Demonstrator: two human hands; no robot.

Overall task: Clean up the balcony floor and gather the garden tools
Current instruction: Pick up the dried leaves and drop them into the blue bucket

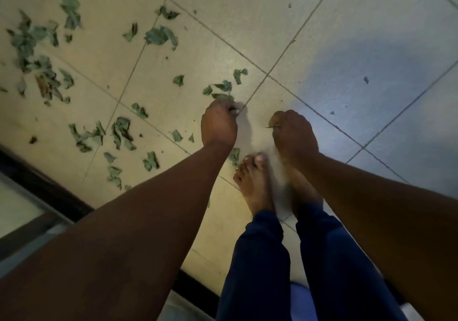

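Leaf collection by hand is judged to be the step under way: the left hand (219, 122) is curled at the floor (247, 23) just below a small cluster of leaf scraps (223, 90), though whether a scrap is actually gripped cannot be told, while a thin scrap is pinched in the closed right hand (293, 134). Most scraps lie well to the left of both grips. No container or garden tool is in view, so a bin must be found next.
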